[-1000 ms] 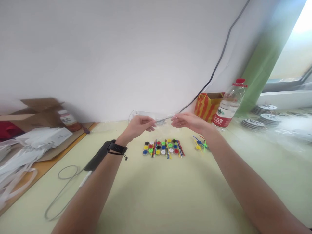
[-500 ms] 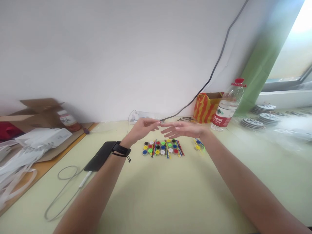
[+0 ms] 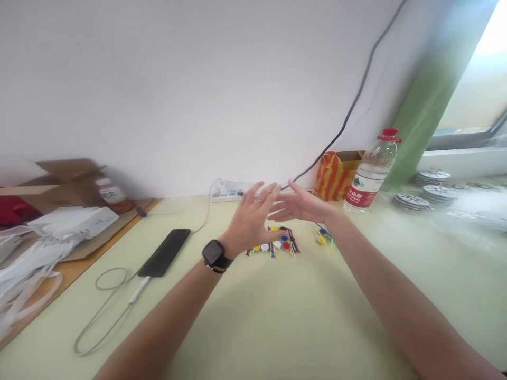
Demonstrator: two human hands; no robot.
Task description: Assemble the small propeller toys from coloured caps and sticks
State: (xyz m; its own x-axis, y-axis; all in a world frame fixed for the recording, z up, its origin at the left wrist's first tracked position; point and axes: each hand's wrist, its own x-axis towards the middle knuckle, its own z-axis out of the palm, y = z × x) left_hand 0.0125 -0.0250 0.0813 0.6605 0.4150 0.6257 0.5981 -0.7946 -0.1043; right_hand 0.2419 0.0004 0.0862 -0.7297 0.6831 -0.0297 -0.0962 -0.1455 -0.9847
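A pale green surface [image 3: 253,338] stretches from the near side, between the forearms, up to a block of small round discs [image 3: 285,246] in red, white, yellow and blue. Thin coloured plastic sticks [image 3: 293,243] lie between and beside their columns; the hands hide part of the block. Just right of it sits a small blue, yellow and green cluster [image 3: 322,238].

Above the block, the left hand [image 3: 251,219] is open, fingers spread, thumb apart. The right hand [image 3: 303,206] is also open, its fingers reaching behind the left; I cannot tell whether anything thin is between them.

To the left, a black rectangular phone [image 3: 165,253] lies near the surface's wood-coloured edge. Farther back, a white power strip [image 3: 225,198] meets the wall. Near a red-and-yellow striped bag [image 3: 335,174] stands a clear red-capped bottle [image 3: 368,174]; its red-and-white label shows "山泉", the smaller print blurred.
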